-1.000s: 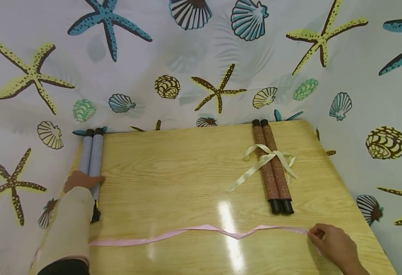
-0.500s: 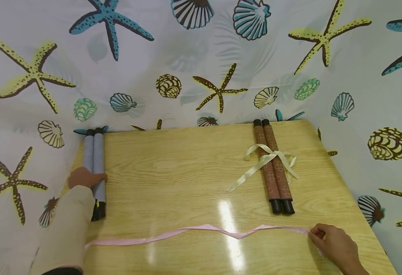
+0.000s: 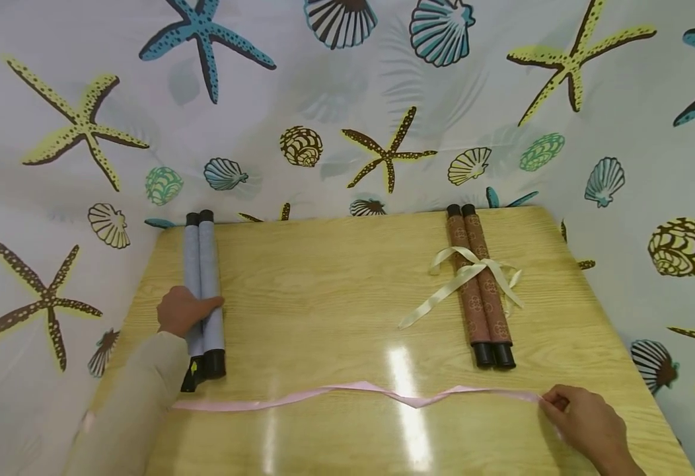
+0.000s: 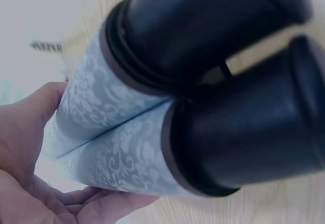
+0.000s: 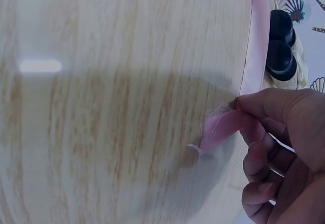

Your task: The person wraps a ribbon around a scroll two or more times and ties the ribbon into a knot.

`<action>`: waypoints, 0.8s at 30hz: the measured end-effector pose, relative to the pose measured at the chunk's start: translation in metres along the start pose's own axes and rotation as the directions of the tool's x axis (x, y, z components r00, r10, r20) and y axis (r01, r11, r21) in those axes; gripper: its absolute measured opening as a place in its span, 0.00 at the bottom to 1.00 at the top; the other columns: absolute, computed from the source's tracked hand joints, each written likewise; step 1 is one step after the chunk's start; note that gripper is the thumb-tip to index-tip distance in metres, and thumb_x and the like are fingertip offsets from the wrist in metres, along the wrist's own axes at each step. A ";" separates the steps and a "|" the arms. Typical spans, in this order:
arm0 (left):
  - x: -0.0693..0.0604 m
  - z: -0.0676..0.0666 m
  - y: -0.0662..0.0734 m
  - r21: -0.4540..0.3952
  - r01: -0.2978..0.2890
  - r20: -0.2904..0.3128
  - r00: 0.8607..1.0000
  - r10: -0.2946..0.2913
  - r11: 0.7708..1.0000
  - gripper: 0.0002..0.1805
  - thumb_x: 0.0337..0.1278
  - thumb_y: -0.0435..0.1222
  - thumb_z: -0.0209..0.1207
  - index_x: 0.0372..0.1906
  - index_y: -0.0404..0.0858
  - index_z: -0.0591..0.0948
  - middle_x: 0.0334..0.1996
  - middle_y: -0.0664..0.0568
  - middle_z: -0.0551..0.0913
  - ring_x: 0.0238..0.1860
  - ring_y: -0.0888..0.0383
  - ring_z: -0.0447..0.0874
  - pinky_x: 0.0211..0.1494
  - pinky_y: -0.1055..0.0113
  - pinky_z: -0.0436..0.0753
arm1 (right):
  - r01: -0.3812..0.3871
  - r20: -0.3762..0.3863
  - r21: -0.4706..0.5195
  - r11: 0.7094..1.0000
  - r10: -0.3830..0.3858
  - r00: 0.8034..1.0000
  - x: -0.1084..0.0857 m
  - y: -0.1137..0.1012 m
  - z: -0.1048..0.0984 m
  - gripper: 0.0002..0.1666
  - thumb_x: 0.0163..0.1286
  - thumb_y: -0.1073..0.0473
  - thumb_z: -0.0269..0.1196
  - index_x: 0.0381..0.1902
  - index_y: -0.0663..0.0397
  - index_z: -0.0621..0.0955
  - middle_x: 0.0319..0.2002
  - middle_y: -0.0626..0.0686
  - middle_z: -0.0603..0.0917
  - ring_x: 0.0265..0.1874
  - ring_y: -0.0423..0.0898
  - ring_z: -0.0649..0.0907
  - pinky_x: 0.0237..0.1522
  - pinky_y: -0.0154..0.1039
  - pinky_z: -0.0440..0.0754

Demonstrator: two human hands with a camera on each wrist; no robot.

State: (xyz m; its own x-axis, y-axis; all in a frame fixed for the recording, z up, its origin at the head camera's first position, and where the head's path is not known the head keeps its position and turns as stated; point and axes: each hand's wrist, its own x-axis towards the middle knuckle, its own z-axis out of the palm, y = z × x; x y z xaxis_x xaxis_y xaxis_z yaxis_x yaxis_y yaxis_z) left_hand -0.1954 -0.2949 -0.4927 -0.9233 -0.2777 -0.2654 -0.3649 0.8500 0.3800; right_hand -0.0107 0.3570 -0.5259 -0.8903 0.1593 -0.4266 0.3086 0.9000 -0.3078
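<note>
On the left of the table lies a rolled scroll (image 3: 210,264) with two pale blue-grey patterned rolls side by side. My left hand (image 3: 183,312) grips it across both rolls. In the left wrist view, thumb and curled fingers hold opposite sides of the scroll, behind its black end knobs (image 4: 249,117). A pink ribbon (image 3: 222,405) runs across the front of the table, slightly twisted. Its right end is pinched between thumb and fingertips of my right hand (image 3: 588,420). The frayed ribbon tip (image 5: 218,130) sticks out past the fingers in the right wrist view.
A brown patterned scroll (image 3: 474,307) with black ends lies at the right back, tied with a cream ribbon (image 3: 437,297) in a bow. The wood-grain table (image 3: 324,297) is bordered by a white cloth (image 3: 252,86) printed with starfish and shells.
My left hand has shifted the blue-grey scroll to the right, away from the table's left edge. The right hand keeps its pinch on the ribbon. The head view has turned slightly.
</note>
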 end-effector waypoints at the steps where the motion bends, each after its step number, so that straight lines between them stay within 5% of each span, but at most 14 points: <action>1: -0.005 0.002 0.005 0.003 0.000 0.013 1.000 0.000 1.000 0.30 0.51 0.55 0.64 0.28 0.29 0.76 0.20 0.43 0.77 0.21 0.49 0.79 0.21 0.61 0.76 | 0.005 -0.002 -0.003 1.000 -0.005 1.000 0.000 0.001 -0.001 0.12 0.69 0.48 0.64 0.38 0.48 0.87 0.29 0.42 0.86 0.22 0.38 0.79 0.22 0.39 0.73; 14: -0.086 0.028 0.076 -0.047 -0.042 0.156 0.987 0.049 0.998 0.38 0.52 0.57 0.66 0.47 0.25 0.73 0.35 0.36 0.79 0.28 0.48 0.82 0.26 0.61 0.80 | 0.053 -0.063 0.001 0.999 -0.052 0.997 -0.001 0.003 -0.002 0.13 0.69 0.48 0.64 0.36 0.50 0.87 0.26 0.43 0.86 0.21 0.39 0.79 0.20 0.39 0.72; 24: -0.149 0.068 0.095 -0.105 -0.055 0.173 0.982 0.073 0.993 0.37 0.43 0.54 0.72 0.44 0.27 0.72 0.33 0.40 0.79 0.28 0.49 0.81 0.25 0.60 0.80 | 0.068 -0.054 0.013 0.998 -0.067 0.996 -0.004 0.003 0.005 0.14 0.70 0.48 0.62 0.36 0.51 0.87 0.24 0.43 0.86 0.20 0.39 0.78 0.20 0.39 0.72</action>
State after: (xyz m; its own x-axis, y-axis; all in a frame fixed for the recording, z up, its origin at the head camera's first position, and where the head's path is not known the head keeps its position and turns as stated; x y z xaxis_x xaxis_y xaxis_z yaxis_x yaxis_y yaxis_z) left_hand -0.0846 -0.1426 -0.4770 -0.9126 -0.1333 -0.3866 -0.3242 0.8121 0.4853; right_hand -0.0043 0.3572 -0.5296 -0.9257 0.1202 -0.3585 0.2517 0.9034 -0.3471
